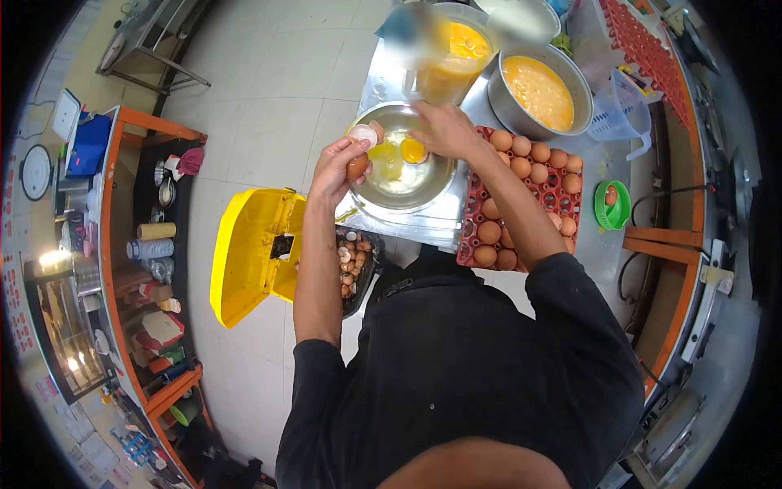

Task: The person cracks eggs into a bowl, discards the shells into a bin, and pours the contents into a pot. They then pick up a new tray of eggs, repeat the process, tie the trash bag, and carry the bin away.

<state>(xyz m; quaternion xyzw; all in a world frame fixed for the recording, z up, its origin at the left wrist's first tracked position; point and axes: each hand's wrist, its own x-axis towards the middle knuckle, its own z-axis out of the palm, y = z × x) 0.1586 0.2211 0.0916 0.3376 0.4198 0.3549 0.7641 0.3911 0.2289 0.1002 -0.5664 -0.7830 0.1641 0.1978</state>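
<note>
My left hand is closed on eggshell, its white inside facing up, at the left rim of a metal bowl. A rounded brown shell also shows in its fingers, lower down. Raw egg with a round orange yolk lies in the bowl. Over the bowl's right side reaches my right hand, fingers apart and nothing seen in them. Beside that forearm, a red egg tray carries many brown eggs, some of them hidden under my arm.
Behind the bowl stand a clear container of yolks and a metal pot of beaten egg. A green basket holds one egg. Below the table's left edge, a bin with a yellow lid contains shells. Shelves line the left.
</note>
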